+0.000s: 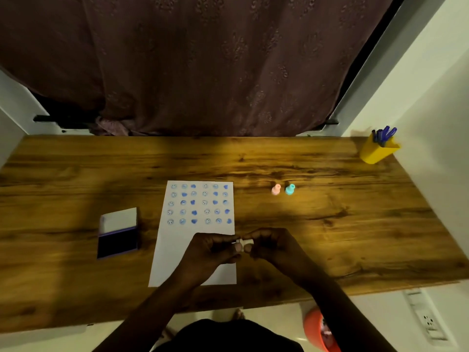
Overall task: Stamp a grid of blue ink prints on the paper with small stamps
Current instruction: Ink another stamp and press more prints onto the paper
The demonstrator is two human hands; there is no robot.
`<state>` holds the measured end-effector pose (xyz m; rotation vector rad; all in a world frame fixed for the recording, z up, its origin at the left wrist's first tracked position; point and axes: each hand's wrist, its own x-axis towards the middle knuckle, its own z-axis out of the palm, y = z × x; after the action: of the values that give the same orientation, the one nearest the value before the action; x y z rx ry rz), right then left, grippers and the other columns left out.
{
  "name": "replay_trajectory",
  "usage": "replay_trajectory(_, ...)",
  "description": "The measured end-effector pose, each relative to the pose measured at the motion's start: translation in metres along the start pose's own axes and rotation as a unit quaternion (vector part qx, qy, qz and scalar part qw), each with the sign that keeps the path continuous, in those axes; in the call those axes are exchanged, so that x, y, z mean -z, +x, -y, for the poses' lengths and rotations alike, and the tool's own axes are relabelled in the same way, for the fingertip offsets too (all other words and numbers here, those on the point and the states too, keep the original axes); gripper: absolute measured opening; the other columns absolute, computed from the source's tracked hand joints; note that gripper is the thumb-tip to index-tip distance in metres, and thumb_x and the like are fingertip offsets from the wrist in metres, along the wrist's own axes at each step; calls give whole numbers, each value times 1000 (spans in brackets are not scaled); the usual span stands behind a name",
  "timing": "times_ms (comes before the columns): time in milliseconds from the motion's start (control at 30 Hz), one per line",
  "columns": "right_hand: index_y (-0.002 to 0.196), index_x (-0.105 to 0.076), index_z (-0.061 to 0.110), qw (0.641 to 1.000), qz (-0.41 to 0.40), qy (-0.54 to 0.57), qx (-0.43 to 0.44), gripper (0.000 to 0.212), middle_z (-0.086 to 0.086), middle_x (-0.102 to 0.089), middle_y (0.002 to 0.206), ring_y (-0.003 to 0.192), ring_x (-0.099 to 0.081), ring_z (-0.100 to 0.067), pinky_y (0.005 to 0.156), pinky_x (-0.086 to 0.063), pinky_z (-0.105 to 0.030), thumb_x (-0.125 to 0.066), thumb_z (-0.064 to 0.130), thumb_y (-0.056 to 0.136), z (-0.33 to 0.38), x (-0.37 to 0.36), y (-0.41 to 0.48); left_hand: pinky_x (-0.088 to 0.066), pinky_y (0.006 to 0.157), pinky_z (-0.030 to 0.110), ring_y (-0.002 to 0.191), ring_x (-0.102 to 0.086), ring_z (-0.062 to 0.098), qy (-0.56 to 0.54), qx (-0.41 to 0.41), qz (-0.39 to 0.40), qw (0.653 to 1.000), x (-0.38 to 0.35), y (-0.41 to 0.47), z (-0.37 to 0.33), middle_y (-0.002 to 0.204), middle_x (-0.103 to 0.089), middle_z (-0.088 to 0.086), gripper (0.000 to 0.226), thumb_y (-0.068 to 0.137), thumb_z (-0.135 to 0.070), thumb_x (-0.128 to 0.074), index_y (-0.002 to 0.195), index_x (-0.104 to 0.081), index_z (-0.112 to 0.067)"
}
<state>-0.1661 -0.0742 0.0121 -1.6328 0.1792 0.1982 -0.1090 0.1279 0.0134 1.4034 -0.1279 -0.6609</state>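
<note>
Head view. Paper (177, 250) lies flat on the wooden tabletop (330, 237), long side running away from the person. Its far half carries a grid of blue prints (200, 204), five rows by six columns, faces and solid hearts mixed; the near half is blank. Left hand (212, 250) and right hand (272, 246) meet over the paper's right edge, both pinched on one small white stamp (244, 242) held sideways between the fingertips. Ink pad (118, 233) sits open on the tabletop left of the paper, lid raised, dark pad exposed. Pink stamp (275, 189) and teal stamp (289, 189) stand upright just beside each other, right of the paper's far corner. Yellow pen cup (378, 151) at far right corner.
</note>
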Motion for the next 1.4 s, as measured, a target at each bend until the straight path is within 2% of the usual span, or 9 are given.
replay_trajectory(67, 107, -76, 6, 1000, 15, -8, 3, 18, -10, -78, 99, 88, -73, -18, 77, -55, -29, -76, 9, 89, -2, 7, 2, -64, 72, 31, 92, -78, 21, 10, -2, -1, 1000, -3, 3, 2, 95, -82, -4, 44, 86, 9, -70, 94, -82, -33)
replay_trajectory(233, 105, -77, 7, 998, 49, -32, -5, 17, -11, -78, 96, 84, -72, -29, 72, -58, -34, -74, 17, 91, -3, 22, 8, -64, 77, 38, 106, -74, 30, 13, 3, -11, 1000, -8, 10, 8, 109, -79, 6, 38, 82, 4, -76, 119, -72, -7)
replay_trajectory(433, 104, -78, 16, 989, 74, -121, -27, 17, 1, -78, 88, 79, -71, -10, 70, -55, -24, -72, 28, 92, 7, 40, 23, -64, 79, 36, 99, -76, 20, -2, -10, -28, 1000, -24, 16, 1, 100, -80, -11, 60, 86, 8, -71, 90, -79, -52)
replay_trajectory(567, 108, -77, 20, 971, 68, -229, 15, 21, 12, -77, 98, 92, -71, 0, 79, -56, -19, -78, 23, 87, 25, 59, 51, -63, 88, 42, 100, -76, 30, 13, -2, -64, 998, -32, 26, 5, 105, -79, 10, 38, 84, -7, -80, 111, -77, -33)
replay_trajectory(633, 111, -76, 20, 960, 41, -276, 33, 27, 11, -76, 104, 93, -69, 3, 81, -54, -17, -80, 23, 84, 33, 72, 70, -62, 91, 46, 98, -77, 30, 20, 5, -89, 996, -32, 28, 6, 98, -81, 7, 35, 72, -29, -87, 102, -76, -44)
replay_trajectory(767, 100, -75, 25, 917, -43, -396, 39, 18, 7, -76, 93, 85, -70, -8, 74, -59, -33, -78, 33, 84, 40, 96, 108, -60, 92, 52, 101, -76, 28, 22, 19, -120, 992, -23, 29, 10, 101, -80, 0, 41, 61, -36, -89, 100, -77, -38)
replay_trajectory(900, 103, -73, 31, 814, -52, -576, 49, 25, 2, -75, 102, 99, -68, -22, 79, -58, -37, -67, 47, 84, 37, 101, 134, -62, 91, 44, 104, -74, 27, 38, 33, -145, 988, -13, 25, 15, 112, -76, 6, 45, 76, -12, -88, 117, -70, -12)
replay_trajectory(1033, 102, -72, 30, 731, -55, -679, 48, 33, 0, -72, 100, 101, -67, -25, 79, -58, -37, -61, 50, 79, 27, 99, 152, -58, 96, 53, 104, -75, 28, 27, 42, -159, 986, -7, 21, 15, 109, -79, 7, 59, 59, -36, -88, 113, -72, -18)
replay_trajectory(1400, 106, -73, 30, 710, -26, -701, 63, 24, -2, -73, 108, 113, -61, -25, 87, -50, -35, -64, 43, 88, 31, 88, 153, -56, 98, 55, 104, -75, 27, 44, 33, -177, 983, 3, 20, 17, 110, -78, 5, 66, 62, -31, -87, 122, -66, -13)
